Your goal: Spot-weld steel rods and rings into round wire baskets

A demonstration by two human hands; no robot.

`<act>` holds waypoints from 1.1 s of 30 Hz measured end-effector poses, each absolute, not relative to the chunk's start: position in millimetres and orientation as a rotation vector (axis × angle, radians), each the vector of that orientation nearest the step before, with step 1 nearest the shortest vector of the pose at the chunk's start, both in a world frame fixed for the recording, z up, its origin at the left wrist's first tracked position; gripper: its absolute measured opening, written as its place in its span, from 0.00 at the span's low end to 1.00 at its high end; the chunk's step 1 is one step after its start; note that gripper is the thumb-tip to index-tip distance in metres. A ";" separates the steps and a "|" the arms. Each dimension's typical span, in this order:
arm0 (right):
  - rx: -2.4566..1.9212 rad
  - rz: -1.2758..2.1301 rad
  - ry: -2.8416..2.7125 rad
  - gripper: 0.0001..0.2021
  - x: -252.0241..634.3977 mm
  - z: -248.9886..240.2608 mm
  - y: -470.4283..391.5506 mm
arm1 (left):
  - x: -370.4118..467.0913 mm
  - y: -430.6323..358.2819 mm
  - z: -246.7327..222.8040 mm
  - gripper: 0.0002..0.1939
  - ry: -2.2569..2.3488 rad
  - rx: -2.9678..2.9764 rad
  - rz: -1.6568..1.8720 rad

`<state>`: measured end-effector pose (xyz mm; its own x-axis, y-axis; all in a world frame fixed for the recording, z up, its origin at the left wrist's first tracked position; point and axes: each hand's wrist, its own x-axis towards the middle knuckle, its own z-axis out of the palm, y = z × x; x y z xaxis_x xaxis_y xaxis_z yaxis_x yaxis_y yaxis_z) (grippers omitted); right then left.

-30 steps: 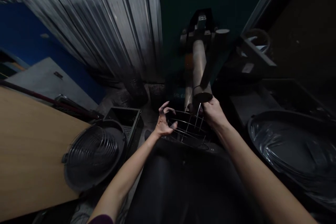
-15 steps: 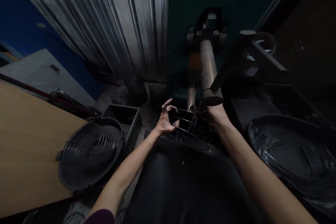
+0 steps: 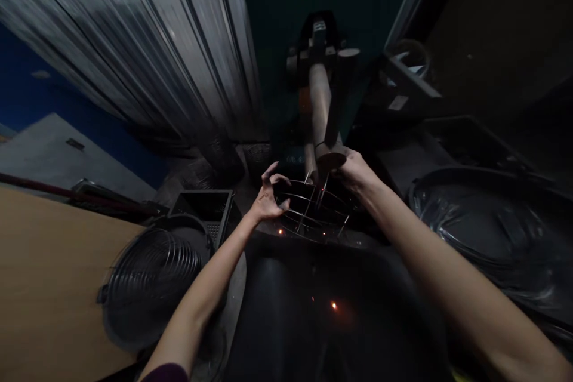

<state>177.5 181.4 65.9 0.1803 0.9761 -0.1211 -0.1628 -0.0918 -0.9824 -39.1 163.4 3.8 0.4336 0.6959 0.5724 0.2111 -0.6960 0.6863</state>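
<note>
A round wire frame (image 3: 308, 213) of thin rings and crossbars sits below the machine's metal arm (image 3: 320, 101). At the frame's left side is my left hand (image 3: 270, 196), its fingers curved round the outer rings. My right hand (image 3: 353, 172) is at the frame's right rear, beside the dark round end (image 3: 331, 160) of the machine; its fingertips are partly hidden there. Small orange sparks (image 3: 333, 305) glow over the dark surface in front of me and near the frame.
To the left, a round black tub (image 3: 110, 310) holds wire rings (image 3: 156, 256), near a black crate (image 3: 226, 209). A wooden board (image 3: 54, 274) lies further left. On the right stands another round tub (image 3: 483, 221) with shiny wire.
Orange sparks have appeared around the wire frame and below it. The view has shifted, so the machine and both hands appear further left. The wire frame has turned a little.
</note>
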 end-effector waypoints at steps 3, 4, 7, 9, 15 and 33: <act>-1.344 1.253 -0.863 0.12 191.9 79.4 170.0 | -38.8 148.5 2.4 0.50 0.653 2.302 1.186; -1.376 1.261 -0.860 0.12 197.2 82.0 160.9 | -37.7 139.7 -0.1 0.50 0.628 2.346 1.177; -1.454 1.303 -0.905 0.16 213.6 82.5 120.9 | -31.7 104.8 -9.0 0.45 0.628 2.472 1.063; -1.515 1.305 -0.948 0.20 223.2 78.8 90.9 | -26.6 80.1 -13.6 0.38 0.620 2.580 0.932; -1.702 1.052 -1.113 0.21 241.9 68.2 37.8 | -8.2 28.7 -23.3 0.26 0.574 2.893 0.824; -1.638 0.563 -1.873 0.12 222.9 27.2 17.5 | -45.4 -15.9 64.2 0.28 1.017 1.685 0.972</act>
